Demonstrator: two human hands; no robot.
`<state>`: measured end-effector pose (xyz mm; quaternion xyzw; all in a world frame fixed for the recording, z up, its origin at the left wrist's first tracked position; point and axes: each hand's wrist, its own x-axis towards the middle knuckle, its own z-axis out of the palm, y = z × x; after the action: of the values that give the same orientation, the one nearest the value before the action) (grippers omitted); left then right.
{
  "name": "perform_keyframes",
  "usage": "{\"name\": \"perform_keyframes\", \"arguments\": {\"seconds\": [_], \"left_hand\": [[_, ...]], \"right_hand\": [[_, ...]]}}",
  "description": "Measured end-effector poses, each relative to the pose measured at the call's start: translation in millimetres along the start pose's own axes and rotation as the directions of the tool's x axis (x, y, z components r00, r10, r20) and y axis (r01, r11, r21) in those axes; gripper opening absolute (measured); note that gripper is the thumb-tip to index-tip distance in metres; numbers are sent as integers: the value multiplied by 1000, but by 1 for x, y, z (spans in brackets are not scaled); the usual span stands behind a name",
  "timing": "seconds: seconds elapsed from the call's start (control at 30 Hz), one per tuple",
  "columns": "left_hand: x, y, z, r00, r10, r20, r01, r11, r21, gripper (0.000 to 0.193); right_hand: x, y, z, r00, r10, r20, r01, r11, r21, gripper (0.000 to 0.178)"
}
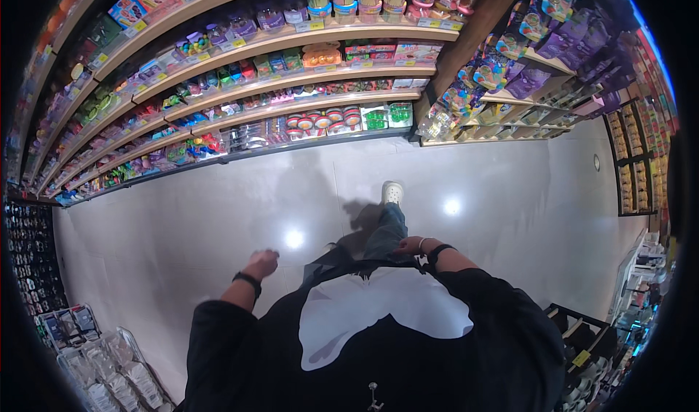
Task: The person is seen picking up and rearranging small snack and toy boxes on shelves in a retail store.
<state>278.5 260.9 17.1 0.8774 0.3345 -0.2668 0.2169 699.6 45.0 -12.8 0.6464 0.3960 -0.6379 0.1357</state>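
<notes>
My left hand hangs out over the grey floor to the left of my body, its fingers curled in; I see nothing held in it. A black band is around that wrist. Close in front of my waist is my right hand, fingers bent and partly hidden, beside my trouser leg. Whether it holds anything cannot be made out. A dark watch-like band and a pale bracelet circle the right wrist. My black top bears a large white print.
Ahead, long curved-looking shelves carry rows of colourful small packages. Purple bags hang at the right. My pale clog stands on the floor. Racks with clear-wrapped goods are lower left, a black display stand lower right.
</notes>
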Motion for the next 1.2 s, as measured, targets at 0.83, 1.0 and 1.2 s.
{"name": "perform_keyframes", "arguments": {"seconds": [0.83,1.0,1.2], "left_hand": [[184,150,70,983,-184,11,147,747,-649,20],[279,212,88,979,-154,-133,15,704,-710,13],[331,272,79,937,-176,-303,-123,645,-754,13]], "right_hand": [[96,26,-334,631,-287,-721,80,948,-308,47],[190,49,-469,554,-162,-816,-72,968,-241,51],[257,31,-524,506,-70,-860,-310,915,-257,60]]}}
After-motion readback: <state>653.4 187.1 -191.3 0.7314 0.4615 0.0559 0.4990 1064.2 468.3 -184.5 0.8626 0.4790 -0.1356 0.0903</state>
